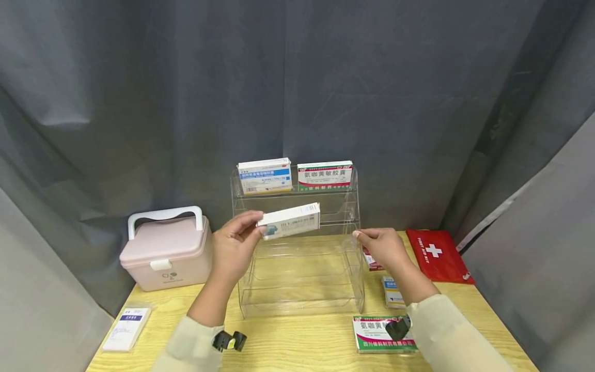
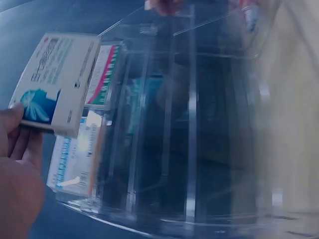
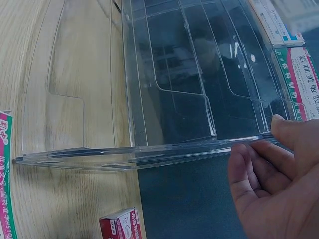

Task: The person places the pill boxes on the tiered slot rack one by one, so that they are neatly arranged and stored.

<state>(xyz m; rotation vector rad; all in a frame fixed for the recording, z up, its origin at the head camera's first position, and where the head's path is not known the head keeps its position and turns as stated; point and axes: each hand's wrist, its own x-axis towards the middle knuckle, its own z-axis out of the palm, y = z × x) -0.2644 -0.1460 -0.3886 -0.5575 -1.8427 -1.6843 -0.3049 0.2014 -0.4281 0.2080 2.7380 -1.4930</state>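
My left hand (image 1: 234, 248) pinches a white medicine box (image 1: 292, 221) by one end, in front of the upper tiers of a clear acrylic rack (image 1: 302, 308). The left wrist view shows a teal picture on that box (image 2: 57, 82). At the rack's right side edge, my right hand (image 1: 383, 248) grips the clear panel, thumb on one side and fingers on the other, as seen in the right wrist view. The top tier bears a blue-and-white medicine box (image 1: 265, 178) on the left and a green-and-pink medicine box (image 1: 324, 178) on the right.
To the left stand a pink medicine case (image 1: 167, 250) with a white handle and a packaged white box (image 1: 127, 329). On the right lie a red first aid pouch (image 1: 437, 256), a red box (image 1: 372, 261), a blue-and-white box (image 1: 392, 293) and another green-and-pink box (image 1: 372, 341). Grey curtains (image 1: 297, 82) hang behind.
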